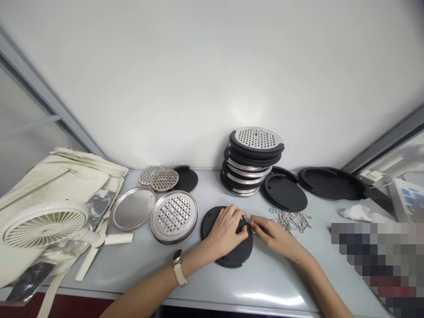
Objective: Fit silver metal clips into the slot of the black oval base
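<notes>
A black round plate (236, 256) with a raised rim along part of its edge lies on the table. My left hand (228, 227) rests over it, fingers bent round its upper right edge. At that edge a small metal wire hook (247, 219) shows between my hands. My right hand (266, 232) pinches its outer end with thumb and forefinger; whether it passes through a hole in the plate is hidden. Several loose wire hooks (292, 221) lie in a heap just beyond my right hand. Left of the plate sits a pile topped by a round metal grater disc (174, 215).
Behind stands a tall stack of black plates and metal discs (251, 163). More black plates (285, 192) and a black tray (331, 183) lie right. At left are a plain metal disc (134, 208), perforated discs (164, 180), a white fan (46, 229) and a cream bag (76, 176).
</notes>
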`<action>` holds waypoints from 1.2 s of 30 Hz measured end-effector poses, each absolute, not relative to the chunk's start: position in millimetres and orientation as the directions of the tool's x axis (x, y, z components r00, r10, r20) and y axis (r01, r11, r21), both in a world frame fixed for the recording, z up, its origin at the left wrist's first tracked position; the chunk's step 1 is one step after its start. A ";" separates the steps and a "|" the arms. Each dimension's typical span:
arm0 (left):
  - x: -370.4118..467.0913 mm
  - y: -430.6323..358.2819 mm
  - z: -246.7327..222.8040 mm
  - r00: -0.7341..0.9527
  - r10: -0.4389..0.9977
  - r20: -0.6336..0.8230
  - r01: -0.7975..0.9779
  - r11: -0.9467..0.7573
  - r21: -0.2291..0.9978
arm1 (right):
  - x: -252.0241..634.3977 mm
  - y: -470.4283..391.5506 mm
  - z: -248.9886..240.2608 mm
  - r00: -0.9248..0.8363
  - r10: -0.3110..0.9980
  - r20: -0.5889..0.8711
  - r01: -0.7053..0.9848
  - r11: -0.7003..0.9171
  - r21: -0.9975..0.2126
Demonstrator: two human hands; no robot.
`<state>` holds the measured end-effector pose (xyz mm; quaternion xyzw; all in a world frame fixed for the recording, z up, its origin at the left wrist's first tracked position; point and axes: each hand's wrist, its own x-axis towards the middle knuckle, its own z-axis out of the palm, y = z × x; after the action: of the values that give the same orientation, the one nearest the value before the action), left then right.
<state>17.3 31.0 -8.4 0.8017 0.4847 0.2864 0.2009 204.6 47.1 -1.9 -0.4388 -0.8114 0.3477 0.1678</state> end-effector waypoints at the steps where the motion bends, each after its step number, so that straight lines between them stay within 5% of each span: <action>1: 17.3 31.1 -8.4 0.367 0.892 0.264 0.663 -0.450 0.598 | 204.7 47.3 -2.6 -0.560 0.828 -0.033 0.596 0.375 -0.710; 36: 16.4 31.8 -7.7 0.415 0.863 0.288 0.569 -0.494 0.658 | 200.5 48.1 -8.8 -0.528 0.849 -0.008 0.627 0.384 -0.678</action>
<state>16.4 31.8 -7.7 0.8070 0.4435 0.3092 0.2376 200.5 48.1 -8.8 -0.4537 -0.8135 0.3197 0.1737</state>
